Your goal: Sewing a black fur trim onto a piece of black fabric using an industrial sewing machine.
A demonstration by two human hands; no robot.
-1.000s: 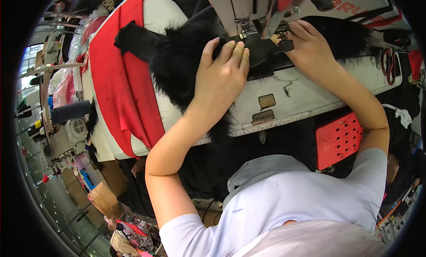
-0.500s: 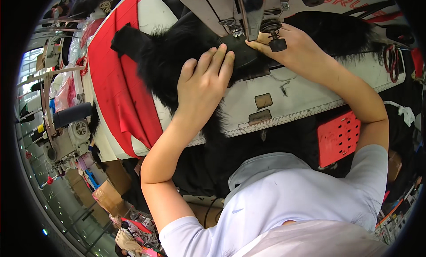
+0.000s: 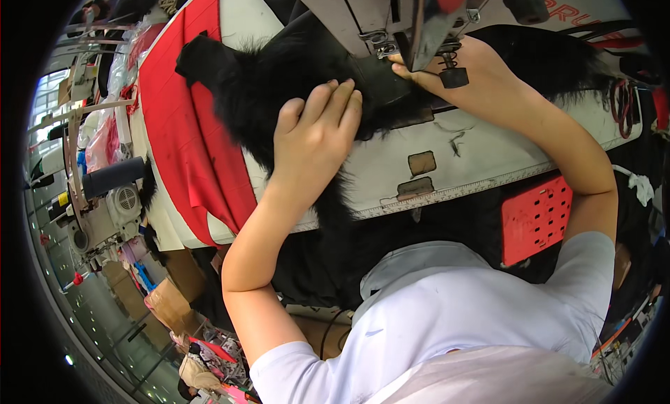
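A piece of black fur fabric (image 3: 244,104) lies across the sewing machine's bed, under the machine head (image 3: 377,13). My left hand (image 3: 314,132) is on the fur left of the presser foot (image 3: 382,47); its fingers are bent and close together, gripping the fur, with the thumb hidden. My right hand (image 3: 471,72) is closed at the fabric just right of the foot, thumb and fingertip close together beside it. A spring-loaded knob (image 3: 452,76) covers part of that hand. The needle cannot be made out.
Red cloth (image 3: 188,132) drapes over the pale table (image 3: 384,174) at the left. A measuring tape (image 3: 460,188) runs along the near edge. A red perforated panel (image 3: 536,221) is below the table by my right arm. Another machine with a motor (image 3: 125,205) stands far left.
The machine head and table have shifted slightly rightward in view. My left hand sits a little lower and farther from the presser foot. The right hand still holds beside it.
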